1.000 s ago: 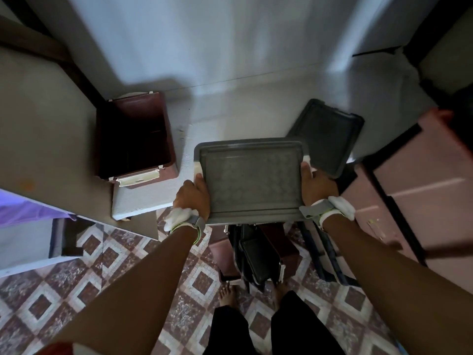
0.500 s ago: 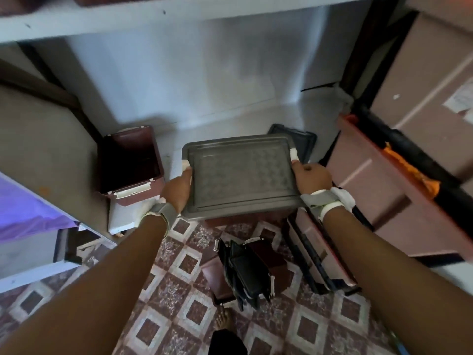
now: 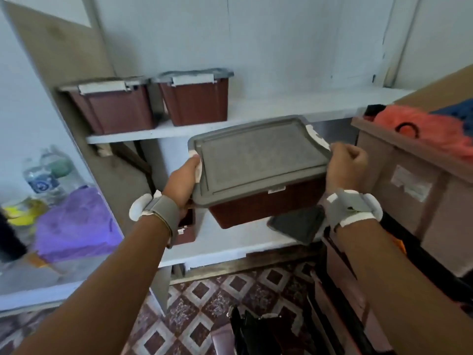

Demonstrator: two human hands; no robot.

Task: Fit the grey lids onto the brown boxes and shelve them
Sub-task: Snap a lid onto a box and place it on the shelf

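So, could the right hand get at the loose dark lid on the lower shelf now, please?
Probably not yet: the right hand and left hand both grip the lidded box, which hangs just above the dark lid.

STOREROOM, LEFT TO RIGHT: A clear plastic water bottle with a blue label [image 3: 42, 175] stands at the left, just beyond a crumpled purple plastic bag [image 3: 74, 224] and a blurred yellow object [image 3: 19, 213]. A flat brown board [image 3: 64, 52] leans tilted against the pale blue-white wall [image 3: 281, 47]. On the right stands a large tan cardboard carton [image 3: 381, 162] bearing a white paper label [image 3: 410, 187]. Fluffy coral-orange fabric [image 3: 430, 131] and dark blue fabric [image 3: 458, 108] show above its rim. Underfoot lie maroon-and-white patterned floor tiles [image 3: 204, 303]. On them, at the bottom edge of the scene, sits a black object [image 3: 250, 331] too blurred to identify.
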